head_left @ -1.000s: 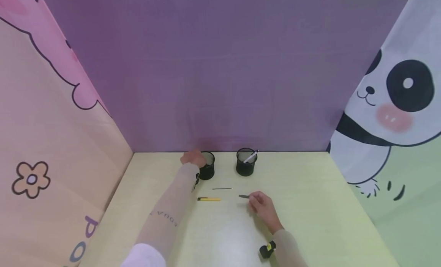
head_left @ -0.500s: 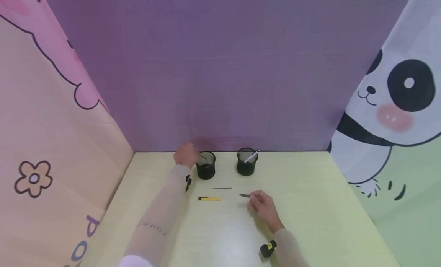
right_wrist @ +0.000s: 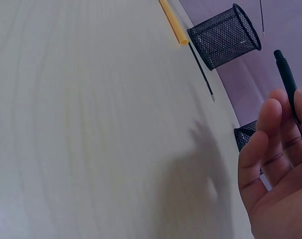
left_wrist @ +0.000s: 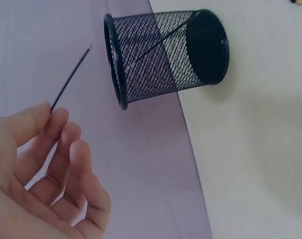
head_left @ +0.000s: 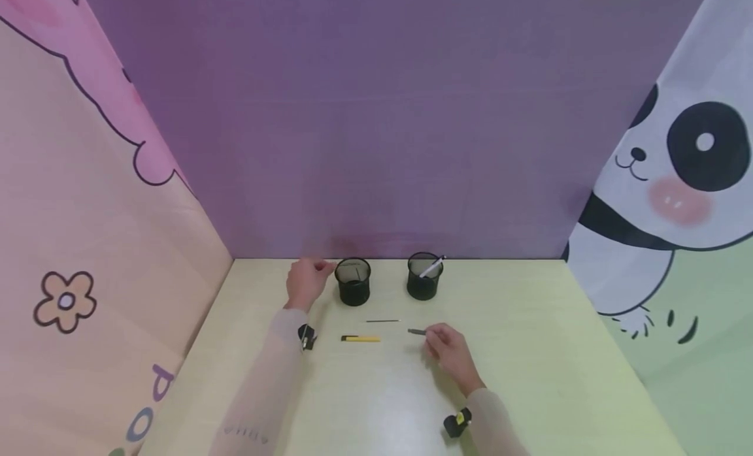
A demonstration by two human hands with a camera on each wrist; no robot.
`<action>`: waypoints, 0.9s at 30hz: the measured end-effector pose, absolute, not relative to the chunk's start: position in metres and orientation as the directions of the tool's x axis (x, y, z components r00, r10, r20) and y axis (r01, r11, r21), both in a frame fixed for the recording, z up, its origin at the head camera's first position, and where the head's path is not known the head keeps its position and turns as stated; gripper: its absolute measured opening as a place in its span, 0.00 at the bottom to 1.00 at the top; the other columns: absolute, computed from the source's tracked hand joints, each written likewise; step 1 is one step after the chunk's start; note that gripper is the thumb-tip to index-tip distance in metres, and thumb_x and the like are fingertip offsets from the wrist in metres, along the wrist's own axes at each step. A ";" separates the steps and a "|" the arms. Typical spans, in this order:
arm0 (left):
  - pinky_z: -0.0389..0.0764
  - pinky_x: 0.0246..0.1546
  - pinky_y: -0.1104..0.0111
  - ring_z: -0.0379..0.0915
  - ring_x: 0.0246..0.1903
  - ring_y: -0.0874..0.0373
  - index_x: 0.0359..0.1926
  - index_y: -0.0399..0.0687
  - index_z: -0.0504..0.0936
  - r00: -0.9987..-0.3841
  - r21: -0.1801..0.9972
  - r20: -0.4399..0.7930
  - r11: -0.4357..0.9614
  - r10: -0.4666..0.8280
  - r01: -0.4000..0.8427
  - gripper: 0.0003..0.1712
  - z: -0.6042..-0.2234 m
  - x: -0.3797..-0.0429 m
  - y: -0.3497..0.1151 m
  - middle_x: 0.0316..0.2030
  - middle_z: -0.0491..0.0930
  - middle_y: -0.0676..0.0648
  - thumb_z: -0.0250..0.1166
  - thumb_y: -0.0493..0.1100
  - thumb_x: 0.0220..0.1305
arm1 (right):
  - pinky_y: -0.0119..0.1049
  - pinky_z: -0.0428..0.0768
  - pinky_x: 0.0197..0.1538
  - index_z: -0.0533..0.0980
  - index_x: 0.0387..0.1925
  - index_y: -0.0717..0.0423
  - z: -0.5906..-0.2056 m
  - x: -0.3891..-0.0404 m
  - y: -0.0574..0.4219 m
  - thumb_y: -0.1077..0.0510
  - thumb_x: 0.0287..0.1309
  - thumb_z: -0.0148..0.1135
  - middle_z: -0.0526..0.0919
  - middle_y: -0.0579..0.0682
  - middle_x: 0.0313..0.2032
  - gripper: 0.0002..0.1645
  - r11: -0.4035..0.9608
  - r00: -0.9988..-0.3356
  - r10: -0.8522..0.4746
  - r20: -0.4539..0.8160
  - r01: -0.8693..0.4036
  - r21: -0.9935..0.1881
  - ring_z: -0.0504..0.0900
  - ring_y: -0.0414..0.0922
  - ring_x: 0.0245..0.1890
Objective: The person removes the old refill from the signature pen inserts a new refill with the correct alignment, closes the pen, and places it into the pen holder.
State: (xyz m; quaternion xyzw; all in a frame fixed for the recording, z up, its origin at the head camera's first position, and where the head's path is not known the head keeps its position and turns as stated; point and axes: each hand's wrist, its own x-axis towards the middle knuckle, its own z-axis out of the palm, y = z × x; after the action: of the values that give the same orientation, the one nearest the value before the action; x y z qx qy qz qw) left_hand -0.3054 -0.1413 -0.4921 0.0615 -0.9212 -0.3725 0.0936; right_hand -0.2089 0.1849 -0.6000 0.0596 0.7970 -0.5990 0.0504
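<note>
My left hand (head_left: 306, 285) is left of the left black mesh pen holder (head_left: 354, 293). Thumb and fingertips pinch a thin black pen refill (left_wrist: 70, 80), whose tip points toward the holder's rim. Through the mesh, another thin dark refill (left_wrist: 163, 40) leans inside that holder. Over the table to the right, my right hand (head_left: 454, 358) pinches a short black pen barrel piece (right_wrist: 285, 74) with a ridged, narrower end. Between the hands lie a yellow pen barrel (head_left: 361, 339) with a dark end and, beyond it, a loose refill (head_left: 382, 321).
A second black mesh pen holder (head_left: 422, 287) stands right of the first, with a white pen (head_left: 432, 266) leaning in it. Both holders are near the table's back edge, before a purple backdrop (head_left: 382, 149). Printed panels flank the pale table (head_left: 529, 351).
My left hand has drawn back from the left holder's rim to its left side. The refill standing inside that holder now shows. My right hand stays in place with the black barrel piece.
</note>
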 end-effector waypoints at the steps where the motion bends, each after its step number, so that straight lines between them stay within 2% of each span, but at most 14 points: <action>1: 0.73 0.30 0.63 0.81 0.33 0.50 0.39 0.48 0.91 -0.978 0.711 0.126 0.703 -0.168 -0.029 0.16 -0.494 -0.303 -0.142 0.37 0.90 0.46 0.67 0.54 0.69 | 0.35 0.79 0.36 0.80 0.47 0.59 -0.600 -0.209 0.185 0.58 0.72 0.59 0.83 0.52 0.32 0.09 0.273 -0.989 0.033 -0.143 0.147 -0.951 0.79 0.46 0.31; 7: 0.67 0.27 0.67 0.69 0.26 0.55 0.35 0.47 0.90 -0.989 0.793 0.123 0.608 -0.085 0.047 0.21 -0.511 -0.290 -0.146 0.33 0.88 0.46 0.62 0.57 0.73 | 0.33 0.80 0.37 0.79 0.47 0.62 -0.597 -0.210 0.189 0.60 0.72 0.58 0.83 0.53 0.31 0.10 0.277 -0.994 0.044 -0.103 0.111 -0.955 0.79 0.45 0.31; 13: 0.64 0.22 0.67 0.62 0.19 0.57 0.27 0.41 0.81 -0.995 0.878 0.095 0.470 -0.002 0.083 0.27 -0.532 -0.279 -0.143 0.20 0.76 0.47 0.56 0.56 0.78 | 0.33 0.80 0.38 0.79 0.47 0.62 -0.594 -0.209 0.190 0.61 0.72 0.58 0.83 0.52 0.31 0.09 0.270 -0.992 0.057 -0.110 0.122 -0.955 0.79 0.44 0.31; 16: 0.65 0.22 0.68 0.63 0.20 0.57 0.27 0.42 0.77 -0.999 0.900 0.050 0.433 0.009 0.049 0.26 -0.540 -0.274 -0.138 0.19 0.72 0.51 0.53 0.54 0.80 | 0.34 0.80 0.39 0.79 0.48 0.62 -0.593 -0.211 0.190 0.60 0.72 0.58 0.83 0.52 0.32 0.10 0.273 -0.992 0.058 -0.113 0.124 -0.954 0.79 0.45 0.32; 22: 0.69 0.26 0.67 0.68 0.24 0.57 0.31 0.43 0.74 -0.999 0.915 -0.003 0.403 0.036 0.012 0.23 -0.552 -0.266 -0.129 0.23 0.72 0.51 0.50 0.54 0.81 | 0.34 0.81 0.40 0.79 0.48 0.62 -0.593 -0.215 0.191 0.60 0.73 0.58 0.84 0.52 0.33 0.11 0.270 -0.991 0.059 -0.118 0.130 -0.954 0.80 0.46 0.33; 27: 0.71 0.30 0.66 0.70 0.26 0.56 0.38 0.41 0.74 -0.997 0.931 0.002 0.364 0.071 0.027 0.14 -0.559 -0.257 -0.123 0.25 0.72 0.49 0.53 0.46 0.80 | 0.33 0.81 0.40 0.79 0.49 0.64 -0.592 -0.217 0.191 0.61 0.72 0.58 0.84 0.52 0.32 0.11 0.261 -0.993 0.053 -0.103 0.114 -0.959 0.80 0.44 0.32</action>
State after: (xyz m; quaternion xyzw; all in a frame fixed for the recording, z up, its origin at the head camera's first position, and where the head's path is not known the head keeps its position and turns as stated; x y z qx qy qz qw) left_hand -0.2568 -0.1228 -0.5591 -0.0297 -0.8255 -0.5632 -0.0194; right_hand -0.2174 0.1913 -0.5918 0.0525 0.7936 -0.6057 0.0251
